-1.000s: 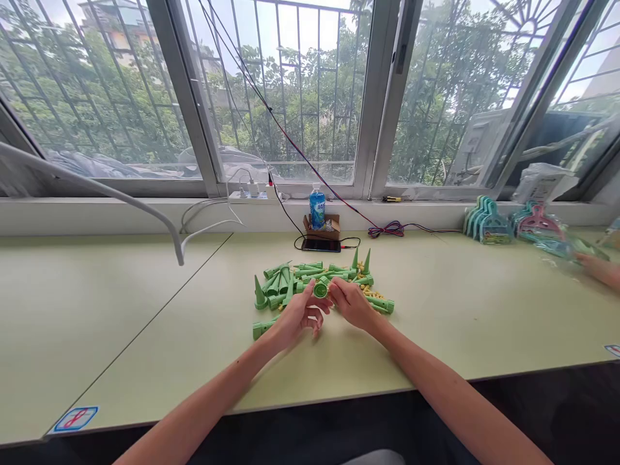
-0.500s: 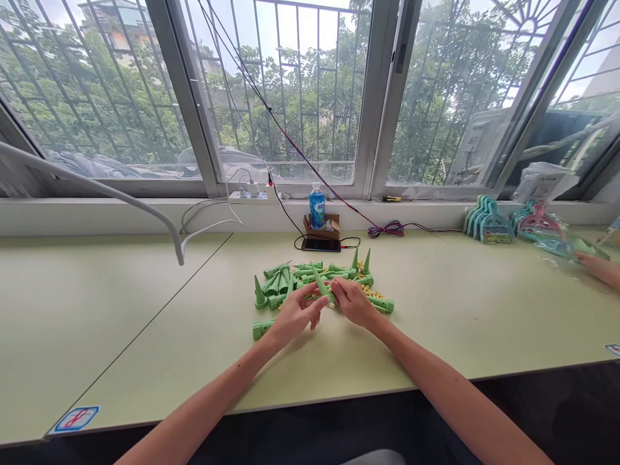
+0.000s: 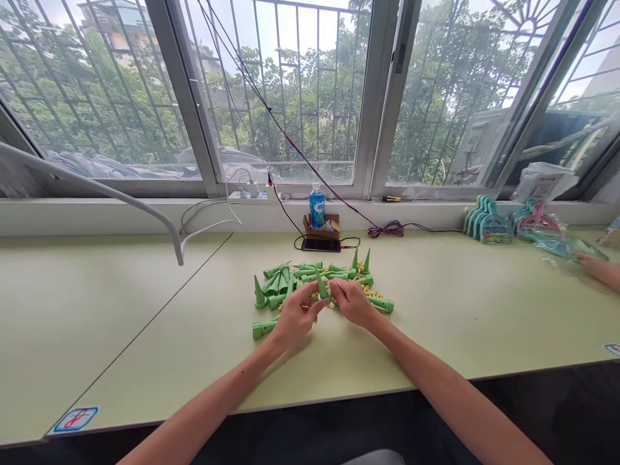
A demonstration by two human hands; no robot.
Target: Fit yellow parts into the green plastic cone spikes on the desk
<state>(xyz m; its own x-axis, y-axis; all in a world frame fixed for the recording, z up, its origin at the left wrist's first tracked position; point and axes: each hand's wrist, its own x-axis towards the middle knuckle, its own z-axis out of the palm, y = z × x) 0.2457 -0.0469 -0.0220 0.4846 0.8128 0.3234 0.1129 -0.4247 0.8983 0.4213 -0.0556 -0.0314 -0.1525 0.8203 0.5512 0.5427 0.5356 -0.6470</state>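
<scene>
A heap of green plastic cone spikes (image 3: pixel 290 279) mixed with small yellow pieces (image 3: pixel 372 294) lies on the pale green table (image 3: pixel 436 310). Both my hands meet just in front of the heap. My right hand (image 3: pixel 352 302) pinches one green cone spike (image 3: pixel 321 285) near its base, its tip pointing up and away. My left hand (image 3: pixel 294 316) has its fingers curled, the fingertips touching the same spike from the left. One loose spike (image 3: pixel 261 329) lies by my left wrist.
A blue-labelled bottle (image 3: pixel 317 208) stands in a small cardboard box (image 3: pixel 332 227) behind the heap, with a phone (image 3: pixel 320 245) and cables beside it. Coloured packaged items (image 3: pixel 489 223) stand at the right, where another person's hand (image 3: pixel 598 268) rests. A white lamp arm (image 3: pixel 97 190) crosses the left.
The spike, held with its open end facing me a second ago, has been turned so its tip points up and away. My left hand's fingers have closed in on it.
</scene>
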